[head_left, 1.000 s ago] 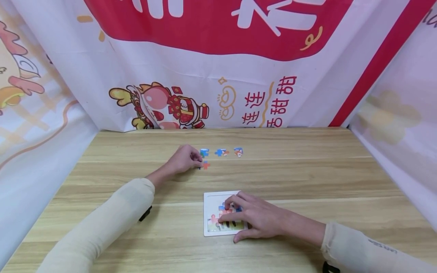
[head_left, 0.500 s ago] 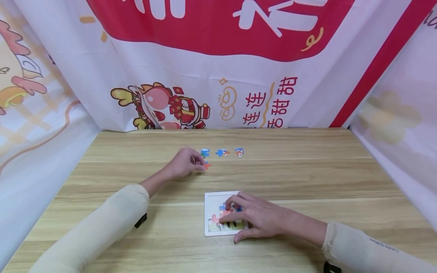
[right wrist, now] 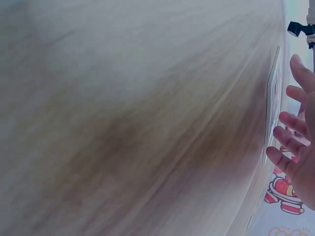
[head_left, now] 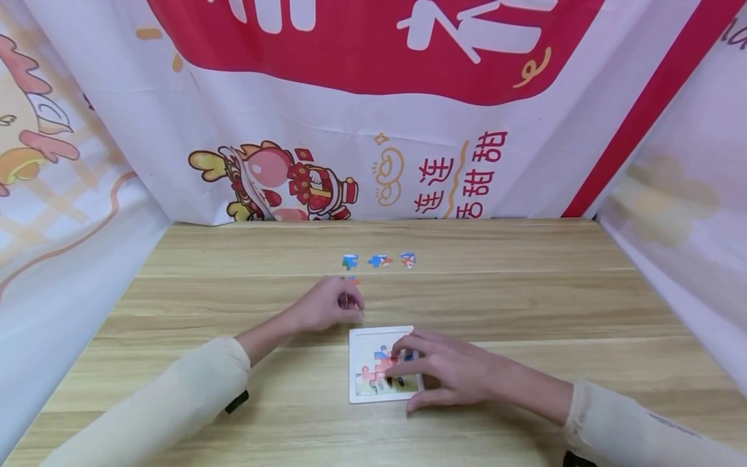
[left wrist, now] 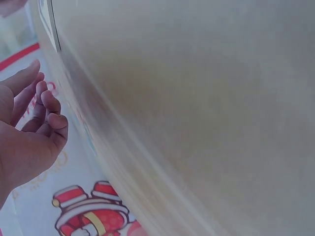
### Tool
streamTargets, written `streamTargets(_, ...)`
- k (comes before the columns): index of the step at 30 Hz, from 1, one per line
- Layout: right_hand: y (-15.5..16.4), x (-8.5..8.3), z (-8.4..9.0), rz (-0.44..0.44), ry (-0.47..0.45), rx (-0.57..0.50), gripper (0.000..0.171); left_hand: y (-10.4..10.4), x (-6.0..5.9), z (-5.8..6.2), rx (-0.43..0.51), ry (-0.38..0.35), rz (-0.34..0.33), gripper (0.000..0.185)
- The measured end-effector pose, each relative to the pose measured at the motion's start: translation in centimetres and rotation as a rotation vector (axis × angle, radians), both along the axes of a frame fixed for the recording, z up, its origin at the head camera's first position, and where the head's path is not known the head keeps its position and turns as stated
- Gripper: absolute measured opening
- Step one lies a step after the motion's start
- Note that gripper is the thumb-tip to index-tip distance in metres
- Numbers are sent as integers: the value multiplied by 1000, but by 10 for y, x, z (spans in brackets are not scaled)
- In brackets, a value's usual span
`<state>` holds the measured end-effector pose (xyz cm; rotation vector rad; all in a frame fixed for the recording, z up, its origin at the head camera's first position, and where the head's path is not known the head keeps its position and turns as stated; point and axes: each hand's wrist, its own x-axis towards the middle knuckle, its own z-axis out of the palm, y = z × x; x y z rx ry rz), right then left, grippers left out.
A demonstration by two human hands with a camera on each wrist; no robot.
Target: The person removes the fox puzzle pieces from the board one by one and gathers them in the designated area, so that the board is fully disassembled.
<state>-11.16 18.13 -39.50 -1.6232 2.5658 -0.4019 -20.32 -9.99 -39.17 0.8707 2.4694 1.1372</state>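
My left hand [head_left: 329,303] is over the table just behind the puzzle tray [head_left: 353,363], thumb and forefinger tips close together. I cannot tell whether a puzzle piece is between them. In the left wrist view the other fingers of the left hand [left wrist: 29,128] are curled. The white-framed tray holds joined jigsaw pieces [head_left: 382,364] in pink, blue and green, its upper left part bare white. Over its right side spreads my right hand [head_left: 455,370], fingers bent loosely over the pieces, thumb near the lower right corner. The right wrist view shows this right hand [right wrist: 300,132] with fingers apart.
Loose puzzle pieces lie farther back on the wooden table: a blue-green one [head_left: 350,261], a blue-orange one [head_left: 380,261], a fox-faced one [head_left: 408,260]. A red-pink piece [head_left: 353,280] lies partly behind the left hand. A printed curtain [head_left: 373,117] hangs behind the table.
My left hand has come back from the loose pieces, toward the tray and slightly right. The right hand has shifted a little to the right, baring more of the joined pieces.
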Motion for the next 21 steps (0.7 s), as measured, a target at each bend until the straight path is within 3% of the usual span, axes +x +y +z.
streamTargets(13, 12, 7, -2, -21, 79, -13, 55, 20, 30, -3, -8, 6, -126, 12)
streamTargets(21, 16, 13, -7, 8, 150, -7, 59, 27, 40, -4, -42, 3, -142, 22)
